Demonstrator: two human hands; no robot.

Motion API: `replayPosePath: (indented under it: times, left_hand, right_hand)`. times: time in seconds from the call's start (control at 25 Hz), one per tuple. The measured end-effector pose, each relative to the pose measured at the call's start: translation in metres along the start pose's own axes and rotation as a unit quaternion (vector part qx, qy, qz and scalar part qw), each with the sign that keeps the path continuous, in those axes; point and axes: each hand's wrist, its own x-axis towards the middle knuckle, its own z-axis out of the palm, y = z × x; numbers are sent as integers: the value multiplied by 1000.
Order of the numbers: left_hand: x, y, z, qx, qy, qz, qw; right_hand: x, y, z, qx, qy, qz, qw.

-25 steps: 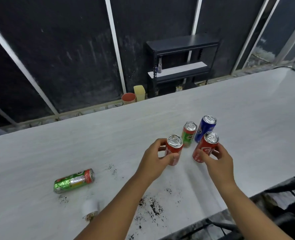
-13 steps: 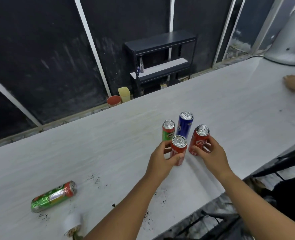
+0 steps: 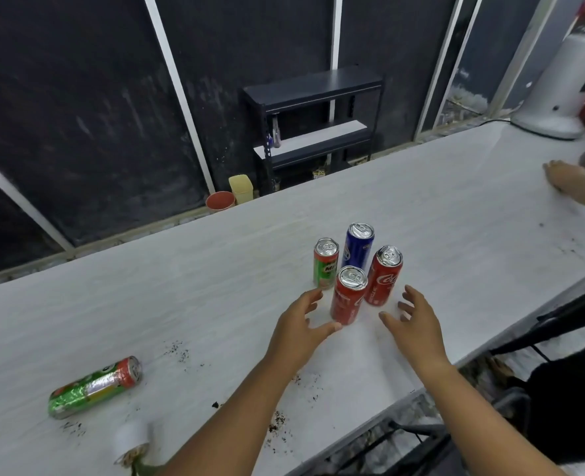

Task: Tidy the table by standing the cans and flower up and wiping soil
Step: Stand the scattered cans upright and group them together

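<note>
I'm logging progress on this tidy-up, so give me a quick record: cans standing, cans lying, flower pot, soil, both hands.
Standing: green Milo can, blue can, front red can, right red can, clustered
Lying: fallen green can, far left
Flower pot: white, tipped over, near edge
Soil: scattered specks, unwiped
Left hand: open, beside front red can
Right hand: open, holding nothing

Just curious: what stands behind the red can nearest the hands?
Behind the near red can stands a blue can, flanked by a green can on the left and a second red can on the right. The blue can's base is covered, so contact between them cannot be told.
</note>
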Motion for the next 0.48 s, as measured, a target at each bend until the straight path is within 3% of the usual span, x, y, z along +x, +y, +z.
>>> replayPosePath:
  times: [0.2, 0.48]
  left_hand:
    - [-41, -28, -64, -14, 76, -3, 997]
    - [-112, -63, -166, 37, 199, -17, 979]
  right_hand:
    - [-75, 3, 20, -31, -22, -33, 999]
    - [-129, -52, 104, -30, -161, -140, 976]
